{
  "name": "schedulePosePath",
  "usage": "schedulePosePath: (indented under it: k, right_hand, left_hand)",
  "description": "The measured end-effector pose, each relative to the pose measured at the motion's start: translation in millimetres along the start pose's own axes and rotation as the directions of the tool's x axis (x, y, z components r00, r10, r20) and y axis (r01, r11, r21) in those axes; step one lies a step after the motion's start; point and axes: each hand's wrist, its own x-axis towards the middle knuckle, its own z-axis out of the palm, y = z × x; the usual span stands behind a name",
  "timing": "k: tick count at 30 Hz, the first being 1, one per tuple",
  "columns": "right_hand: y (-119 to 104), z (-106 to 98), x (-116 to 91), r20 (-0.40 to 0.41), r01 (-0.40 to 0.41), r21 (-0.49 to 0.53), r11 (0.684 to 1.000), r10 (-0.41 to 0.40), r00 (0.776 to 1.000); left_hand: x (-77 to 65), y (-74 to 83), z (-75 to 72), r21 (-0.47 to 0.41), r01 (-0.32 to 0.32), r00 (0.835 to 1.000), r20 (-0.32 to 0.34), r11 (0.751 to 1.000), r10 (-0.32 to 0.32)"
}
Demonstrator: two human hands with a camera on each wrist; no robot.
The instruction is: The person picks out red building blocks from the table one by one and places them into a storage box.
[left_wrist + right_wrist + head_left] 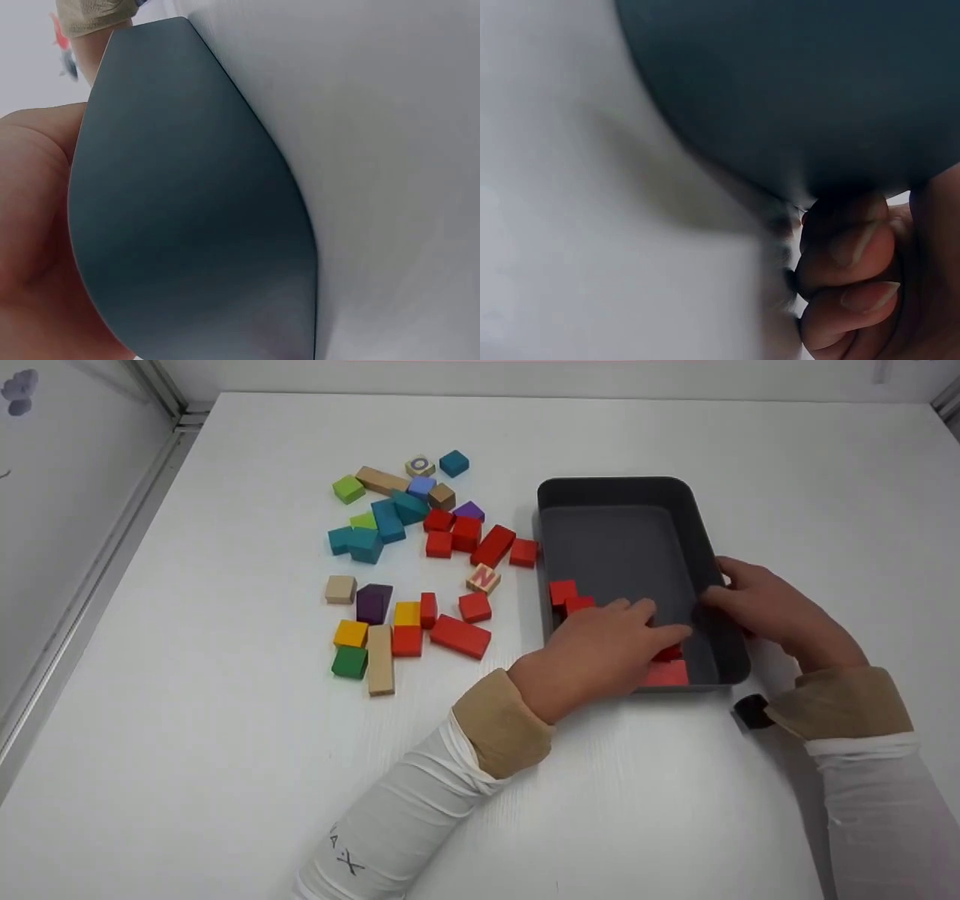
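A dark grey rectangular tray [615, 495] stands on the table, with several red blocks [666, 673] in its near end. My left hand [592, 652] is over that end, palm down, its thumb spread away from the fingers; it partly hides the blocks beneath. In the left wrist view, the tray's outer wall [195, 187] covers much of this hand. My right hand [772, 607] grips the tray's right side, thumb at the rim and fingers outside. Curled fingers [847, 300] show against the tray's outer wall in the right wrist view.
Left of the tray lie loose blocks: red [460, 637], teal [388, 521], yellow [350, 633], green [349, 662], purple [373, 604] and plain wood [380, 660]. One red block [523, 553] lies close to the tray's left wall. A small black object [752, 712] is by the right cuff.
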Motion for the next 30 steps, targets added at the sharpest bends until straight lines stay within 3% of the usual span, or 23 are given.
schedulePosePath:
  k: [9, 16, 30]
  right_hand:
    - [6.0, -3.9, -5.9, 0.001, -0.006, -0.002, 1.000, 0.006, 1.000]
    - [5.9, -3.9, -3.0, 0.011, 0.000, -0.006, 1.000, 0.000, 1.000]
    - [-0.8, -1.7, 0.5, -0.001, 0.014, -0.012, 1.000, -0.014, 1.000]
  left_hand:
    - [5.3, 5.2, -1.9, 0.008, -0.006, 0.998, 0.058, 1.000, 0.005]
    - [5.1, 4.3, -1.8, -0.010, 0.026, 0.995, 0.097, 1.000, -0.025]
    - [0.3, 1.2, -1.0, 0.015, 0.032, 0.997, 0.070, 0.999, -0.033]
